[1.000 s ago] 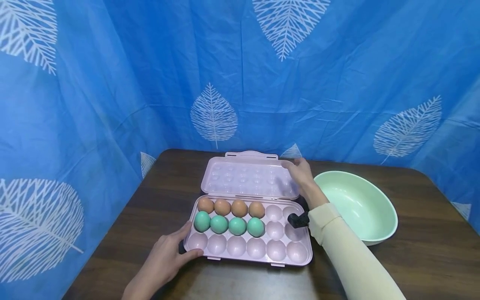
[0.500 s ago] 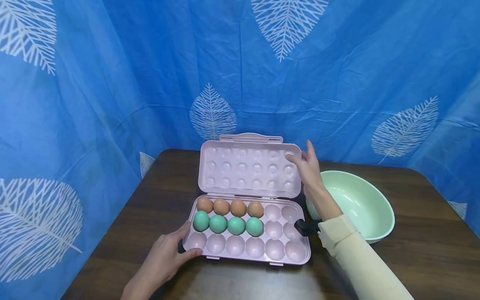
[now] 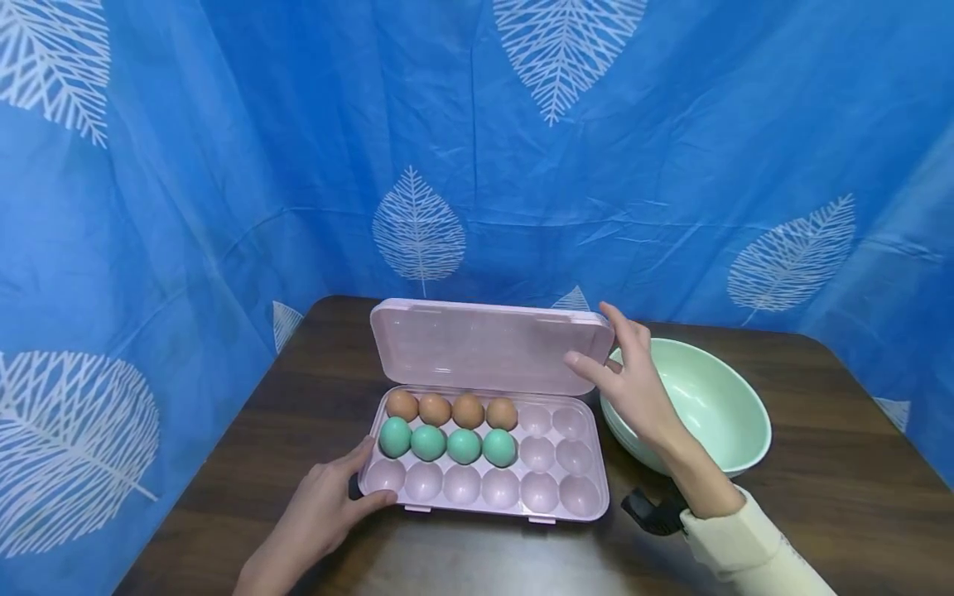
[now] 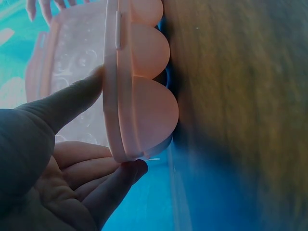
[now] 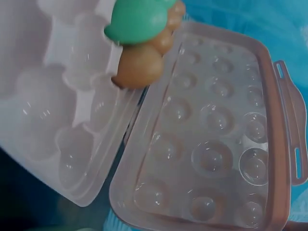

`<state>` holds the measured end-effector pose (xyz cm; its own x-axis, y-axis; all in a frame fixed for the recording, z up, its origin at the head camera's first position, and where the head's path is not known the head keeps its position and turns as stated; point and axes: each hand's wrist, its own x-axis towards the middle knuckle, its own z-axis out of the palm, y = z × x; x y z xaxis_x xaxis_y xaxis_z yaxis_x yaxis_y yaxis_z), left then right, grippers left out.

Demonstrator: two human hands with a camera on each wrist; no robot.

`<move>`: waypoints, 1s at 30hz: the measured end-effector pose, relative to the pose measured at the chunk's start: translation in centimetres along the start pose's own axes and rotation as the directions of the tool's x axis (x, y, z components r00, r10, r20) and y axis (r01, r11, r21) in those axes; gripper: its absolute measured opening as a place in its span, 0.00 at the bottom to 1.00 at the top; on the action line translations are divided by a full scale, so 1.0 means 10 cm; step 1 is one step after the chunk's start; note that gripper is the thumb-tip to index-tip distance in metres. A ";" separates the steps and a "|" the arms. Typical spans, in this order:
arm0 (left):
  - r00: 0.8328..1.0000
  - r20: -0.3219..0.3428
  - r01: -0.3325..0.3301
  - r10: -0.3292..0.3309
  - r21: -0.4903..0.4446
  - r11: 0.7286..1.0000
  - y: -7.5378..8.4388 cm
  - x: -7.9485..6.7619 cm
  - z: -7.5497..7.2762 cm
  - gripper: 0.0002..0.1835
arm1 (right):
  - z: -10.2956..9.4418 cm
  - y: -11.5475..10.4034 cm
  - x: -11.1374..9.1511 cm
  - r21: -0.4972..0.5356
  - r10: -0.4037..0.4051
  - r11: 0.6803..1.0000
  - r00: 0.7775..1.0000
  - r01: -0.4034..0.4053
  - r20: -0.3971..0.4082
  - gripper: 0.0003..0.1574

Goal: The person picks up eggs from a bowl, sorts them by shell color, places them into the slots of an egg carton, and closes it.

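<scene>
A pale pink egg box [image 3: 538, 494] lies on the table with its lid [image 3: 477, 348] raised to roughly upright at the back. Several brown eggs [image 3: 468, 410] fill part of the back row, and several green eggs [image 3: 464, 446] sit in the middle row; the front hollows hold none. My left hand [image 3: 316, 509] holds the front left corner of the box, its thumb [image 4: 72, 103] on the rim in the left wrist view. At the lid's right end, my right hand [image 3: 633, 385] grips the edge, thumb on the inner side. A latch flap [image 5: 291, 125] shows in the right wrist view.
To the right of the box stands a light green bowl [image 3: 715, 406], close behind my right wrist. Brown table [image 3: 313, 372] surface lies around both. A blue curtain [image 3: 298, 165] with white leaf prints hangs along the back and left.
My right hand has swung the lid up from lying back on the table to roughly upright. The left hand stays on the box corner, and the eggs sit in the same hollows.
</scene>
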<state>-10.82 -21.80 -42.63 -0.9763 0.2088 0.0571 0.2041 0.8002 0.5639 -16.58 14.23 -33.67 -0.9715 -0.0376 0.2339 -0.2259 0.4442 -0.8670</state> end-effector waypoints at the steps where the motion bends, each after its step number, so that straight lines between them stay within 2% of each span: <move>1: 1.000 -0.010 -0.011 0.011 0.001 1.000 -0.01 0.00 0.00 0.45 | 0.00 -0.01 -0.05 0.000 -0.003 1.000 1.000 0.003 0.010 0.53; 7: 0.999 -0.026 -0.037 0.037 -0.006 0.999 -0.04 -0.01 -0.01 0.45 | 0.03 0.01 -0.39 -0.001 -0.037 0.999 0.999 0.037 0.040 0.43; 11: 0.998 -0.034 -0.045 0.044 -0.017 0.999 -0.03 -0.01 0.00 0.43 | 0.06 0.06 -0.63 -0.048 -0.071 0.996 0.995 0.075 0.063 0.39; 18: 1.000 -0.025 0.003 -0.004 -0.053 0.999 0.00 0.00 0.00 0.28 | 0.18 0.18 -1.01 -0.155 -0.056 0.986 0.996 0.067 0.073 0.38; 20: 0.999 -0.008 0.031 -0.032 -0.087 0.996 0.00 -0.01 -0.01 0.30 | 0.22 0.21 -1.06 -0.199 -0.074 0.976 0.995 0.085 0.062 0.40; 22: 0.999 0.018 0.047 -0.045 -0.129 0.991 0.01 -0.02 -0.02 0.38 | 0.26 0.24 -1.08 -0.270 -0.104 0.956 0.993 0.116 0.058 0.41; 26: 0.991 0.074 0.124 -0.113 -0.166 0.978 0.04 -0.02 -0.04 0.60 | 0.32 0.26 -1.10 -0.434 -0.164 0.881 0.982 0.187 0.090 0.42; 28: 0.984 0.095 0.165 -0.150 -0.168 0.972 0.06 -0.02 -0.06 0.67 | 0.34 0.25 -1.09 -0.480 -0.193 0.848 0.974 0.225 0.117 0.42; 30: 0.978 0.121 0.191 -0.173 -0.158 0.969 0.08 -0.02 -0.08 0.71 | 0.35 0.25 -1.07 -0.494 -0.197 0.836 0.971 0.239 0.137 0.43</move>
<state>-10.54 -21.62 -41.48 -0.9809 0.1337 -0.1412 0.0000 0.7264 0.6873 -6.96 12.59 -39.87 -0.9085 -0.2468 0.3371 -0.3860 0.8046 -0.4512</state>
